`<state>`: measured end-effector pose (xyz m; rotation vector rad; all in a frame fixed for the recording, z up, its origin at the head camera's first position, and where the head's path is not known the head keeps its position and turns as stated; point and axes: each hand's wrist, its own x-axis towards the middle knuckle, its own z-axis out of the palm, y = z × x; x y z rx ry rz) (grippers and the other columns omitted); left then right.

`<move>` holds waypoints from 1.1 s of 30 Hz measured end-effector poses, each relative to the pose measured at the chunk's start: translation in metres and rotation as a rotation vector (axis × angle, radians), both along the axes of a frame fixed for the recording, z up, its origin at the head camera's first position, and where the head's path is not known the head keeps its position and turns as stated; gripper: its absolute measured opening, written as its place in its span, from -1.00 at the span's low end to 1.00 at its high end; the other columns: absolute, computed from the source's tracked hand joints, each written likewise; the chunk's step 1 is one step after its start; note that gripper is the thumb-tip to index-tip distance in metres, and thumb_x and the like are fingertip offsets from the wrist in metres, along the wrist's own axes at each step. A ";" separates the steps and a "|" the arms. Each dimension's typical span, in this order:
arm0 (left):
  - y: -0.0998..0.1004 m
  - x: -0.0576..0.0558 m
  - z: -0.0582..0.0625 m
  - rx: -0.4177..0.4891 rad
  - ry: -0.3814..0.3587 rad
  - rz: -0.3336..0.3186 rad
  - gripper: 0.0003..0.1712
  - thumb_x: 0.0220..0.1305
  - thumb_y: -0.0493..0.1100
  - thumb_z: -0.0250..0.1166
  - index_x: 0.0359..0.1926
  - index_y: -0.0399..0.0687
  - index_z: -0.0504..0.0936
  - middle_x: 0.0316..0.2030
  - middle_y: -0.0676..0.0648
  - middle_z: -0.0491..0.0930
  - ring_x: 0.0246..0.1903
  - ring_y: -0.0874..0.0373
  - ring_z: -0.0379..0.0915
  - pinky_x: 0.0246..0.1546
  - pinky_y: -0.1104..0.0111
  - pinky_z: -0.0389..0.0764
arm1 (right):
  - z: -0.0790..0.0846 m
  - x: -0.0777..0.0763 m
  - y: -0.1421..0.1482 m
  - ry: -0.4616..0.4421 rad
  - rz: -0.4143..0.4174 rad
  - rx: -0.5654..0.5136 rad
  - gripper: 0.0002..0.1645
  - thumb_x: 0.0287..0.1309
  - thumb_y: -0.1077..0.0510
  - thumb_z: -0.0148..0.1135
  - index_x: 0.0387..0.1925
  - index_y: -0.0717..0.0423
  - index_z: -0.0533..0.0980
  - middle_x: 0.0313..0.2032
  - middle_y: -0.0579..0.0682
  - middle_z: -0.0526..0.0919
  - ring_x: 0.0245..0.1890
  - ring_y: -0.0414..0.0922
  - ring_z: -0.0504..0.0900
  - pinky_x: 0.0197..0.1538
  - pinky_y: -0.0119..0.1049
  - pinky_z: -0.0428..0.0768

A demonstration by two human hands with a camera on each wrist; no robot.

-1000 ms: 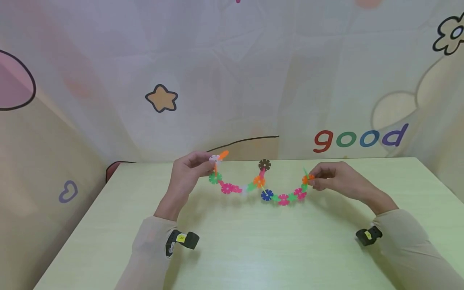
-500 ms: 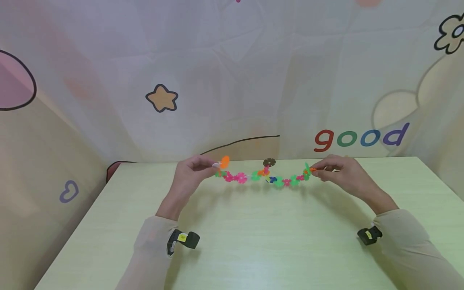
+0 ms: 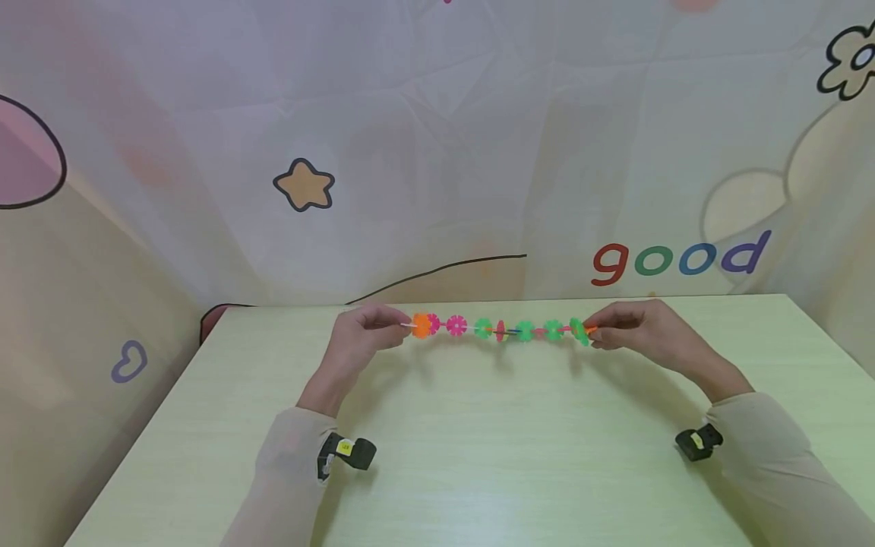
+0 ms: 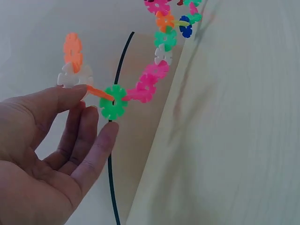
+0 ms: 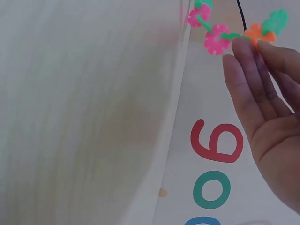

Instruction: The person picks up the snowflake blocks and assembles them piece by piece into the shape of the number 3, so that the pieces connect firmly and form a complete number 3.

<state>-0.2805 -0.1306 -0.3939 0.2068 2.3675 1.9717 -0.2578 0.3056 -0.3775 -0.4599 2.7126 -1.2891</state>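
A chain of interlocking plastic snowflake discs (image 3: 456, 326) in pink, green, orange, white and blue stretches nearly straight between both hands, above the table. My left hand (image 3: 362, 334) pinches its left end; in the left wrist view thumb and finger grip beside a white disc (image 4: 75, 75), with an orange disc (image 4: 73, 49) standing up from it. My right hand (image 3: 632, 330) pinches the right end, at an orange disc (image 5: 259, 33) that has a green disc (image 5: 275, 21) joined to it. Midway, a yellow disc (image 4: 181, 23) and a blue disc (image 4: 186, 27) link into the chain.
The pale wood-look table (image 3: 519, 456) lies under both arms. A printed cloth backdrop (image 3: 437, 152) with a star, a flower and the word "good" rises right behind its far edge. Black wrist cameras (image 3: 355, 453) sit on both sleeves.
The chain has gone from sagging in two loops to nearly straight and level. Its middle branch with the dark disc has swung out of its upright position. Both hands still pinch the ends.
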 end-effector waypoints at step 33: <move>-0.002 -0.008 -0.025 -0.116 -0.270 -0.077 -0.71 0.37 -0.28 0.44 0.04 -0.36 0.72 -0.13 -0.17 0.75 -0.23 0.06 0.70 -0.09 0.27 0.78 | -0.019 -0.008 -0.003 -0.424 0.026 -0.122 -0.54 0.46 0.25 0.28 0.19 0.52 0.43 -0.17 0.14 0.79 -0.22 0.04 0.79 -0.07 -0.17 0.80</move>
